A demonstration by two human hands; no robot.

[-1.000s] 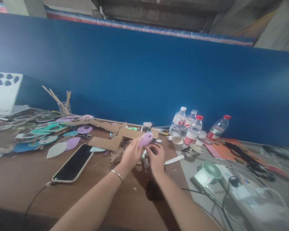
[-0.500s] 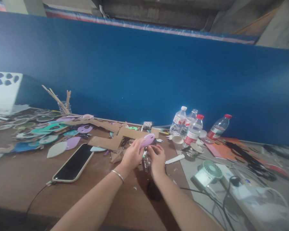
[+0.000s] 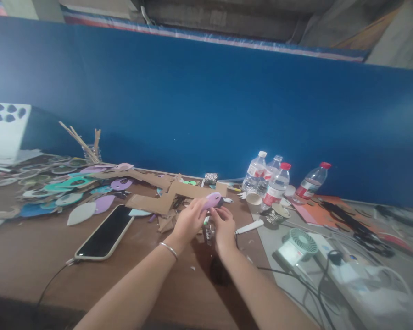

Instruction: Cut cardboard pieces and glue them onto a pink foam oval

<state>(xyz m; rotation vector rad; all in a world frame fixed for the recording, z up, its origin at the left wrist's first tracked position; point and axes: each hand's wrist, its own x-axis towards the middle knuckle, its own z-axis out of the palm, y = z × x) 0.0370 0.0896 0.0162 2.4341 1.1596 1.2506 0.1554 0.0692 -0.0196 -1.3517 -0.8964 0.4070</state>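
My left hand (image 3: 187, 222) and my right hand (image 3: 223, 224) meet over the brown table (image 3: 27, 261), both pinching a small purple leaf-shaped cutout (image 3: 213, 200) held a little above the surface. A thin bracelet circles my left wrist. Just beyond the hands lies a zigzag strip of brown cardboard (image 3: 165, 195). A white marker (image 3: 249, 227) lies right of my right hand.
A phone (image 3: 105, 233) on a cable lies at my left. Coloured paper cutouts (image 3: 62, 190) pile up at far left by a jar of sticks (image 3: 89, 149). Water bottles (image 3: 271, 181), a small fan (image 3: 296, 245) and cables crowd the right. A blue partition (image 3: 206, 101) backs the table.
Both hands have shifted slightly forward with the purple cutout, which sits a little farther right and lower between the fingers. Everything else stays put.
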